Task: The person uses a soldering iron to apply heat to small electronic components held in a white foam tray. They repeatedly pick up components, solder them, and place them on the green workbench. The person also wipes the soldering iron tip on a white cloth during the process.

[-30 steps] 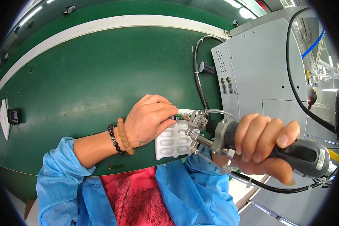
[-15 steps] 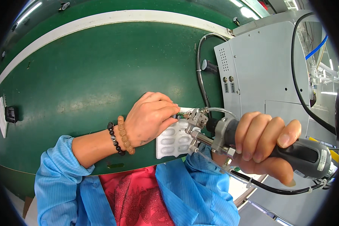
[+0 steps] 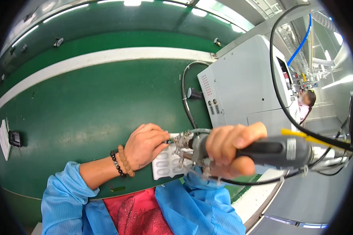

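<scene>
My right hand (image 3: 231,147) is wrapped round the dark grey body of a powered screwdriver (image 3: 280,152). Its metal nose, with a clear tube and a cable along it, points left to my left fingertips. My left hand (image 3: 145,145) is closed there, pinching a small green and dark part (image 3: 170,140) that my fingers and the tool's nose mostly hide. Directly below, a white moulded tray (image 3: 162,168) with rounded pockets lies near the bench's front edge. Two bead bracelets circle my left wrist.
A large light-grey machine cabinet (image 3: 239,86) stands at the right, with a black cable (image 3: 185,102) running down beside it. Near it lies a dark cylinder (image 3: 195,93). At the far left are a white tray (image 3: 4,140) and a black piece (image 3: 14,138). Another person (image 3: 305,103) appears in the right background.
The view has tilted up and swung right, so the scene sits lower and further left. My left hand still pinches the small part, and the screwdriver's nose is still at my fingertips.
</scene>
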A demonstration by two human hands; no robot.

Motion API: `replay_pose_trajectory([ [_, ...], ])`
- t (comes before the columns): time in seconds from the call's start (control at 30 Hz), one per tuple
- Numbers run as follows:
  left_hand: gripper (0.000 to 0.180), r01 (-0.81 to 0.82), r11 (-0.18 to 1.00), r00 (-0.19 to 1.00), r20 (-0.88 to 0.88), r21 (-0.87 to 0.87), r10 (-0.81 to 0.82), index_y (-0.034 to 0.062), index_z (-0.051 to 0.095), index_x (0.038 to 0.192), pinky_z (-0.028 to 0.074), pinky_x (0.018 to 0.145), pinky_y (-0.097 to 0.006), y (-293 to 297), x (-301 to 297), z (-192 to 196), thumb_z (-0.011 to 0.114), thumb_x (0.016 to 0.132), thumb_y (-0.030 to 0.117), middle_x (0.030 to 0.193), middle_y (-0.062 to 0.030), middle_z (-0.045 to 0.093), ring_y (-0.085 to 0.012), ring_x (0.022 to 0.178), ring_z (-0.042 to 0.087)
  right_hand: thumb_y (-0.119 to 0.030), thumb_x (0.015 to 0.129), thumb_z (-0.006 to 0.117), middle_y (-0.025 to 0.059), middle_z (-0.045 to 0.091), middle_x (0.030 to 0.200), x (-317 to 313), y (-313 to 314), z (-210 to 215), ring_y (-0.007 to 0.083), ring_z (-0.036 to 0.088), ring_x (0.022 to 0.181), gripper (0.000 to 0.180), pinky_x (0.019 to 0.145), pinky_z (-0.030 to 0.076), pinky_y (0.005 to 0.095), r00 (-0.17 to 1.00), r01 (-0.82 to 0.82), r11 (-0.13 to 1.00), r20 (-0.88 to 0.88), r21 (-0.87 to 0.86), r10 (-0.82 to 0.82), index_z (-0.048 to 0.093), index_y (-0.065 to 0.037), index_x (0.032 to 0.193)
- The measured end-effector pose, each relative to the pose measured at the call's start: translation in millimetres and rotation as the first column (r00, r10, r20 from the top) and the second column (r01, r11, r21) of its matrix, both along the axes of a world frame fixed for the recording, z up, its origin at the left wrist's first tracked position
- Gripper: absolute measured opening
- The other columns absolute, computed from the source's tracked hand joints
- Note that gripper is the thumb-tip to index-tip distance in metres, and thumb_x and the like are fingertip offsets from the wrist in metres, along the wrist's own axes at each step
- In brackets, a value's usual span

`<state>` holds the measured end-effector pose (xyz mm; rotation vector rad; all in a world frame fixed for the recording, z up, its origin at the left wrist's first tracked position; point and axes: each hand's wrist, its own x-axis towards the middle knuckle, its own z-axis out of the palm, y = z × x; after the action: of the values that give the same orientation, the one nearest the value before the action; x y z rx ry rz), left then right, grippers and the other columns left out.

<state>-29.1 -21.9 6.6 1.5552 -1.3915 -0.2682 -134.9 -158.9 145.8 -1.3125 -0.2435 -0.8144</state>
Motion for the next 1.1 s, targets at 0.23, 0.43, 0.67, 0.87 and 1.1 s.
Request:
replay_pose_trajectory([
  [0.23,0.028,-0.042,0.999,0.999,-0.017,-0.013,0.041,0.0024,0.071,0.101,0.051,0.083,-0.039,4,4,-1,0.078,0.075,0.009,0.096,-0.0098,0.071,-0.0279,0.094,0.065,-0.037,0.089,0.073,0.0006,0.052,0.062,-38,-10,28,0.0130,0.054,0.047,0.047,0.044,0.046,0.0263,0.980,0.044,0.986,0.197,-0.159,-0.012,0.045,-0.002,0.099],
  [0.43,0.027,-0.007,1.000,0.997,-0.077,0.003,0.008,0.0033,0.071,0.101,0.051,0.082,-0.038,1,1,3,0.078,0.075,0.009,0.094,-0.0111,0.070,-0.0288,0.090,0.065,-0.037,0.091,0.071,0.0009,0.052,0.062,-35,-10,29,0.0122,0.051,0.046,0.045,0.043,0.044,0.0273,0.973,0.116,0.982,0.217,-0.146,-0.082,0.045,-0.001,0.099],
  [0.67,0.026,-0.052,0.996,0.981,-0.191,-0.068,0.038,0.0028,0.072,0.100,0.051,0.078,-0.038,1,2,4,0.079,0.075,0.007,0.093,-0.0123,0.071,-0.0291,0.090,0.065,-0.035,0.089,0.074,0.0007,0.051,0.061,-28,-8,22,0.0126,0.051,0.048,0.046,0.043,0.043,0.0276,0.980,0.069,0.996,0.191,-0.059,-0.056,0.046,-0.001,0.099],
  [0.87,0.025,-0.088,0.996,0.964,-0.253,0.014,0.089,0.0007,0.073,0.097,0.051,0.076,-0.036,15,33,33,0.081,0.074,0.007,0.090,-0.0137,0.071,-0.0276,0.084,0.065,-0.036,0.089,0.074,0.0007,0.052,0.063,-30,-10,13,0.0124,0.051,0.047,0.046,0.043,0.044,0.0275,0.978,0.049,0.996,0.208,-0.069,-0.033,0.045,-0.002,0.100],
  [1.1,0.026,-0.517,0.852,0.855,0.005,0.081,0.518,0.0011,0.072,0.103,0.049,0.082,-0.032,1,199,43,0.073,0.085,0.020,0.085,-0.0089,0.071,-0.0147,0.084,0.063,-0.034,0.088,0.075,0.0012,0.055,0.064,-35,-19,17,0.0143,0.055,0.049,0.045,0.044,0.045,0.0286,0.994,-0.042,0.992,0.100,-0.121,0.054,0.047,-0.002,0.102],
])
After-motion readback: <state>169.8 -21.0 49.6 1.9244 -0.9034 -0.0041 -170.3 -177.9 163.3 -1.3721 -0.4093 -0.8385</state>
